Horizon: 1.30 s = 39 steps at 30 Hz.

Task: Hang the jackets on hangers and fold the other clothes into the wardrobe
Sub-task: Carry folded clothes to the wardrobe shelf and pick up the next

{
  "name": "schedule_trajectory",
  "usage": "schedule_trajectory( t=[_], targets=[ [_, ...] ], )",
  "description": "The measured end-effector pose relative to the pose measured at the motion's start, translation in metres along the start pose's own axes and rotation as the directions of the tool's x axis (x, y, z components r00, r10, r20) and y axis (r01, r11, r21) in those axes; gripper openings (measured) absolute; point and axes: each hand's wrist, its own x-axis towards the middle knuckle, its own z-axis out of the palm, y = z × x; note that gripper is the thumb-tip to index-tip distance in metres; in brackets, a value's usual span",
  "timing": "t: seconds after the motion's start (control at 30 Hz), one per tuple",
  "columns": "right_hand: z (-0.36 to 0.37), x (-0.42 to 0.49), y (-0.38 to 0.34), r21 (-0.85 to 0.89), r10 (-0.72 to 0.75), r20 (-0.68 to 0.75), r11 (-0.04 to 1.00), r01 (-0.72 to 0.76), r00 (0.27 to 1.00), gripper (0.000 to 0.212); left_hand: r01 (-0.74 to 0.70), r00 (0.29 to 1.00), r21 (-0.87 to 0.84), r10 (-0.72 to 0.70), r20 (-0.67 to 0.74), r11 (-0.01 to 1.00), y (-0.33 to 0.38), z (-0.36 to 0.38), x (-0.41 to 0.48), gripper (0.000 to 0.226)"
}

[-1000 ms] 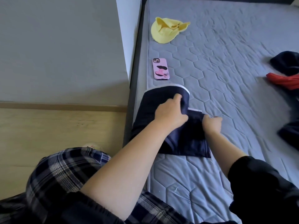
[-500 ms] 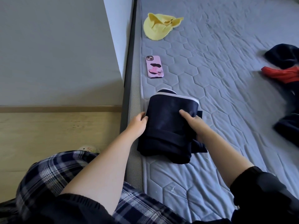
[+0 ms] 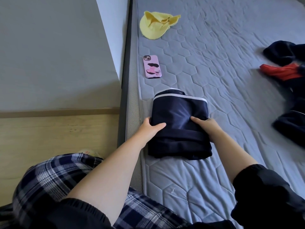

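gripping now: a folded navy garment with white trim along its far edge, held from both sides at once.
landmark: the grey quilted mattress; all places below are told from it.
garment place: flat on the mattress close to its left edge, on the near part, lying between the two hands.
left hand: clasped on the garment's left side, thumb pressed on top of the cloth, the other fingers tucked at or under the edge and mostly hidden.
right hand: clasped on the garment's right side, thumb laid on top pointing inward, fingers hidden behind the fold.
cloth between thumbs: drawn into faint creases.
pink phone: on the mattress beyond the garment, near the same left edge, well apart from the hands.
yellow cloth: farther up the mattress, also by the left edge.
dark and red clothes: heaped at the mattress's right side, blurred.
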Motion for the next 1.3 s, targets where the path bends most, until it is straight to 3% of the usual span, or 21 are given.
schedule_trajectory(
  t=[0.07, 0.1, 0.23, 0.37, 0.43, 0.5, 0.57, 0.67, 0.73, 0.83, 0.93, 1.0, 1.07, 1.17, 1.23, 1.3],
  targets=[
    [0.006, -0.007, -0.007, 0.067, 0.038, 0.124, 0.997, -0.046, 0.992, 0.037, 0.089, 0.994, -0.173, -0.077, 0.075, 0.981, 0.004, 0.001, -0.002, 0.047],
    [0.009, -0.009, -0.009, 0.069, 0.026, 0.161, 0.997, -0.038, 0.987, 0.033, 0.078, 0.996, -0.185, -0.070, 0.047, 0.980, 0.007, -0.001, -0.004, 0.039],
    [0.035, -0.009, -0.021, 0.297, -0.185, 0.187, 0.947, 0.124, 0.965, 0.022, -0.127, 0.953, -0.099, 0.093, -0.287, 0.987, 0.020, -0.029, -0.002, 0.044],
    [0.065, 0.000, -0.036, 0.113, -0.355, -0.119, 0.923, 0.368, 0.927, 0.048, -0.198, 0.902, 0.089, 0.217, -0.373, 0.976, 0.014, -0.055, 0.006, 0.061],
    [0.070, -0.003, -0.042, 0.037, -0.416, -0.265, 0.897, 0.440, 0.870, 0.053, -0.199, 0.876, 0.287, 0.301, -0.377, 0.937, 0.004, -0.059, 0.007, 0.053],
    [0.071, -0.009, -0.043, -0.173, -0.593, -0.234, 0.805, 0.567, 0.771, 0.035, -0.259, 0.842, 0.504, 0.448, -0.300, 0.824, -0.001, -0.060, 0.005, 0.034],
    [0.070, -0.016, -0.039, -0.366, -0.685, 0.038, 0.668, 0.648, 0.727, 0.016, -0.344, 0.838, 0.633, 0.531, -0.125, 0.693, 0.003, -0.062, -0.002, 0.024],
    [0.070, -0.031, -0.029, -0.476, -0.558, 0.456, 0.505, 0.720, 0.693, 0.027, -0.373, 0.877, 0.746, 0.472, 0.090, 0.552, 0.013, -0.066, -0.014, 0.025],
    [0.072, -0.034, -0.025, -0.558, -0.535, 0.544, 0.345, 0.754, 0.647, 0.028, -0.374, 0.876, 0.822, 0.454, 0.163, 0.428, 0.016, -0.066, -0.019, 0.019],
    [0.077, -0.034, -0.019, -0.632, -0.682, 0.483, 0.162, 0.757, 0.549, 0.011, -0.346, 0.835, 0.898, 0.526, 0.163, 0.271, 0.012, -0.065, -0.022, 0.012],
    [0.076, -0.035, -0.003, -0.651, -0.857, 0.390, 0.001, 0.759, 0.336, 0.019, -0.312, 0.750, 0.947, 0.632, 0.197, 0.075, 0.006, -0.060, -0.025, 0.024],
    [0.075, -0.037, 0.009, -0.662, -0.900, 0.362, -0.064, 0.747, 0.244, 0.019, -0.269, 0.697, 0.962, 0.682, 0.222, -0.038, 0.001, -0.056, -0.026, 0.038],
    [0.078, -0.041, 0.015, -0.666, -0.924, 0.328, -0.078, 0.742, 0.197, 0.013, -0.267, 0.606, 0.957, 0.752, 0.258, -0.113, -0.004, -0.049, -0.026, 0.040],
    [0.082, -0.046, 0.015, -0.673, -0.948, 0.275, -0.071, 0.736, 0.159, 0.012, -0.300, 0.408, 0.912, 0.827, 0.387, -0.279, -0.008, -0.042, -0.024, 0.031],
    [0.076, -0.042, 0.016, -0.693, -0.955, 0.253, -0.069, 0.718, 0.153, 0.015, -0.273, 0.365, 0.926, 0.862, 0.352, -0.262, -0.008, -0.047, -0.023, 0.028],
    [0.059, -0.034, 0.019, -0.729, -0.955, 0.208, -0.008, 0.684, 0.211, 0.021, -0.247, 0.403, 0.953, 0.876, 0.263, -0.173, -0.008, -0.057, -0.022, 0.027]
  ],
)
